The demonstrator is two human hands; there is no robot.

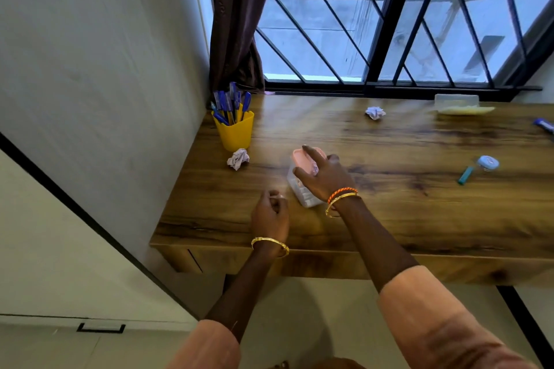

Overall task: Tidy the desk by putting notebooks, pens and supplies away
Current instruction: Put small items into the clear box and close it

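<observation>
Container under right grip, left grip curled just beside

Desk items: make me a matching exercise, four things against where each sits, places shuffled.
Things:
1. yellow pen cup
2. pink-lidded container
3. blue marker
4. clear box

Places:
A. under the right hand
B. far left corner of the desk, by the curtain
C. far edge, beneath the window
D. right edge of the view

Pairs: 1-B, 2-A, 3-D, 4-C
</observation>
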